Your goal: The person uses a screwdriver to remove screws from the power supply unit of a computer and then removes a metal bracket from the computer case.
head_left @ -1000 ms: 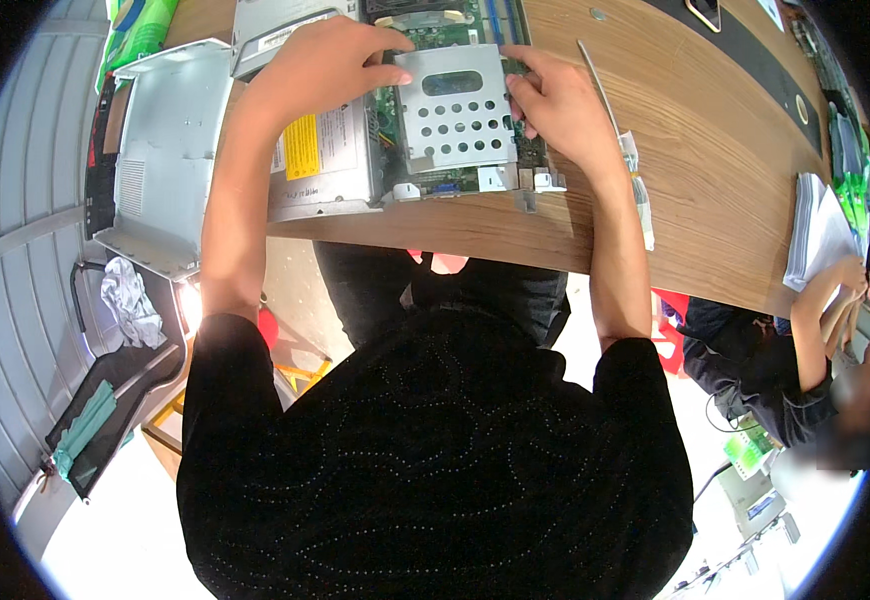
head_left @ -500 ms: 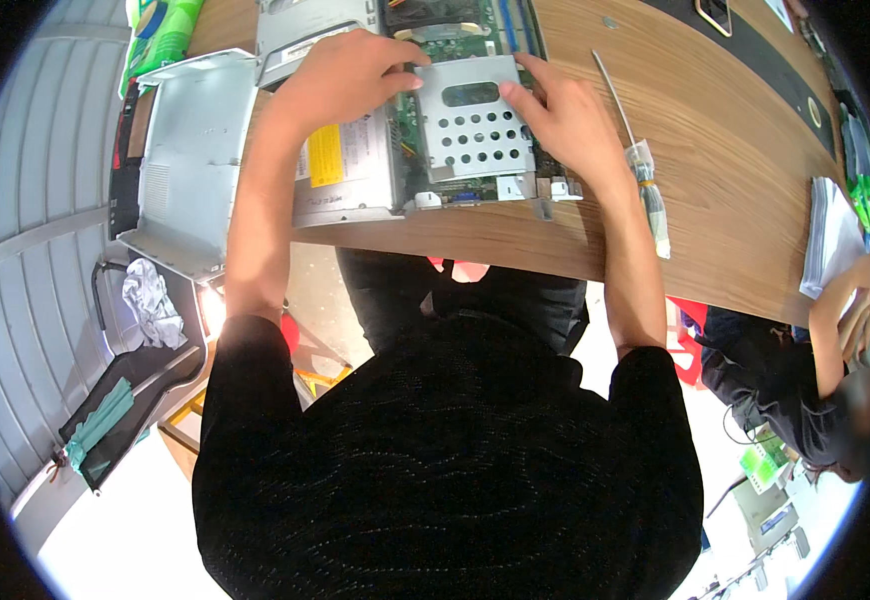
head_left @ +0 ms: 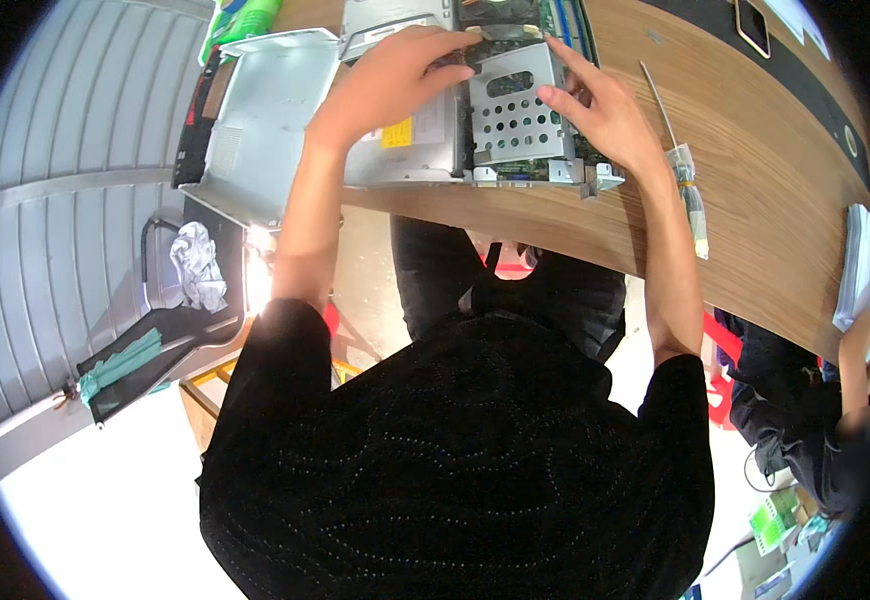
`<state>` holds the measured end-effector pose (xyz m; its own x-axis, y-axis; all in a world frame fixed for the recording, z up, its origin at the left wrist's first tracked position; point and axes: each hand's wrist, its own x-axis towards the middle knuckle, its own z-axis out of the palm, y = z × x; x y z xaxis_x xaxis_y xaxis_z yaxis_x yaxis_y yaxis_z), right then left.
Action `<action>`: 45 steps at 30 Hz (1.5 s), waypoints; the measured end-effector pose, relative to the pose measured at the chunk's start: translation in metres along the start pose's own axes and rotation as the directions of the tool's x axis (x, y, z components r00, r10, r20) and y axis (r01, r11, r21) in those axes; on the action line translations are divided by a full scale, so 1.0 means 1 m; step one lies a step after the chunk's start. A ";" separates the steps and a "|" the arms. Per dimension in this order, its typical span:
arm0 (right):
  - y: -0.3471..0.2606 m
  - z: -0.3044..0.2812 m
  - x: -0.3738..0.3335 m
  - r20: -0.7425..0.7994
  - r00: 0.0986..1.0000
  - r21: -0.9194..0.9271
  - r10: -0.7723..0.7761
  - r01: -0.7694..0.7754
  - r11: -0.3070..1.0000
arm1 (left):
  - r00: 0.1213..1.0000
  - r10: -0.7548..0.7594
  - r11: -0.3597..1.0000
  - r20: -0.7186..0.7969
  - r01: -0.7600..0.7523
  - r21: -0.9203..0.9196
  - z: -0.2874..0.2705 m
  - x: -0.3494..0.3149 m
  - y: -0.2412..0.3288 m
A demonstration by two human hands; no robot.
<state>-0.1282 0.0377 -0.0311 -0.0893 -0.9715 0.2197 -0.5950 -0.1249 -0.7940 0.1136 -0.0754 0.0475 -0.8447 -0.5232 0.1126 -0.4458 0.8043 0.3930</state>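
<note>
A silvery metal drive bracket (head_left: 521, 108), with round holes and an oval slot, sits tilted over the green circuit board in an opened computer case. My left hand (head_left: 405, 82) is at its far left corner, thumb against the edge and forefinger bent over just beyond. On the right side my right hand (head_left: 607, 112) grips it, thumb on the top face and forefinger along the far right corner. Left of the bracket, partly beneath my left hand, lies a flat metal drive unit (head_left: 425, 150) with a yellow label (head_left: 397, 133).
The case's pale metal cover (head_left: 265, 120) lies to the left. On the wooden table (head_left: 755, 170) a screwdriver (head_left: 659, 105) lies by a small plastic-wrapped bundle (head_left: 691, 200). A phone (head_left: 752, 27) and white papers (head_left: 856, 265) are farther right. Another person sits at the lower right.
The whole view has shifted, so things appear farther right. The bracket is tilted more, with its right side wall showing. Both hands stay at its far corners.
</note>
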 end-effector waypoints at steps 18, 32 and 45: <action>-0.012 -0.030 0.016 -0.015 0.992 0.849 0.125 -0.054 0.525 | 0.488 -0.700 0.713 -0.521 0.506 -0.485 0.236 -0.278 0.030; -0.119 0.040 0.059 0.401 0.908 0.635 -0.126 -0.177 0.752 | 0.552 -0.603 0.797 -0.575 0.428 -0.425 0.249 -0.289 0.011; -0.146 0.084 0.065 0.565 0.824 -0.162 -0.040 0.158 0.974 | 0.458 -0.673 0.739 -0.581 0.374 -0.560 0.255 -0.301 -0.007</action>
<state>0.0198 -0.0243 0.0517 0.4017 -0.9094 -0.1080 -0.7232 -0.2427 -0.6466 0.2958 0.1479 -0.2219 0.0852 -0.9444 0.3177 -0.4797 0.2406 0.8438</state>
